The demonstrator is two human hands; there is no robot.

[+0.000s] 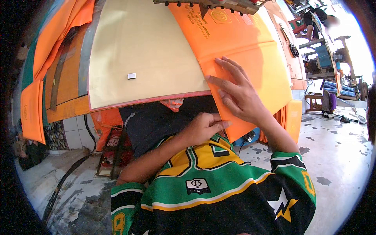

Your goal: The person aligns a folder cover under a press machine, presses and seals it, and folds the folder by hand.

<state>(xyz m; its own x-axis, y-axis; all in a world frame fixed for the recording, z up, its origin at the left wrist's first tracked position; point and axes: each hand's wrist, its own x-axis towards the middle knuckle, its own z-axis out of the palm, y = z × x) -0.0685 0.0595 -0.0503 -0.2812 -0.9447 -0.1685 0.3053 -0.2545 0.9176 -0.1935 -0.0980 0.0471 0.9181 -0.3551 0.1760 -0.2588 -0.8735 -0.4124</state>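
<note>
An orange printed sheet (250, 58) lies over the right part of a cream-coloured board (145, 47), and its near corner hangs past the table edge. My right hand (239, 92) rests on top of this sheet with its fingers spread. At the sheet's near left edge, my left hand (207, 127) has its thumb and fingers closed on the orange material, below the table edge. A small white block (131, 76) sits on the cream board, left of both hands.
More orange sheets (33, 111) hang at the far left. A metal machine part (211, 4) crosses the top. Black scissors (293, 50) lie at the right. Folded orange pieces (293, 117) stand below the table's right side. Another person (316, 21) is far off at upper right.
</note>
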